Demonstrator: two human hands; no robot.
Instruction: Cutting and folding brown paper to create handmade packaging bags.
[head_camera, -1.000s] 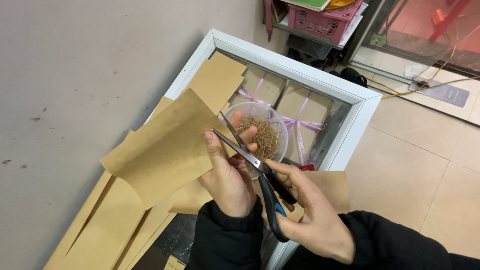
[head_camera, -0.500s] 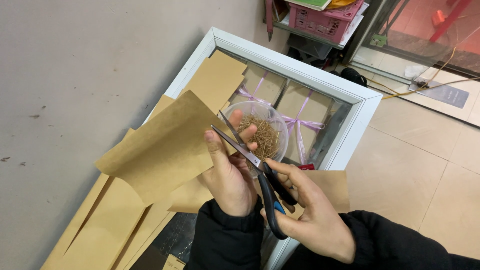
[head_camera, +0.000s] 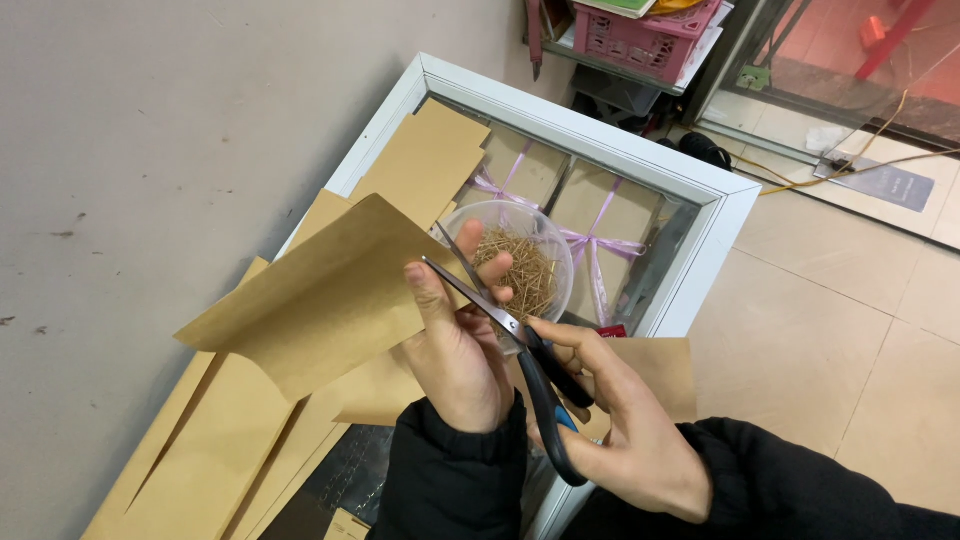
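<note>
My left hand (head_camera: 455, 345) pinches the right edge of a folded sheet of brown kraft paper (head_camera: 320, 295) and holds it up in the air. My right hand (head_camera: 625, 425) grips black-handled scissors (head_camera: 510, 350) with the blades apart at the paper's edge, just above my left thumb. Right behind the blades stands a clear plastic bowl (head_camera: 555, 235) filled with thin brown paper shreds (head_camera: 520, 275).
A white-framed glass-topped case (head_camera: 720, 215) holds brown boxes tied with purple ribbon (head_camera: 600, 215). More kraft sheets (head_camera: 215, 450) lie along its left side by a grey wall. A pink crate (head_camera: 650, 40) stands at the back; tiled floor and cables are to the right.
The held sheet has swung slightly left and lower while the scissor blades stay at its edge. Both hands keep their grip.
</note>
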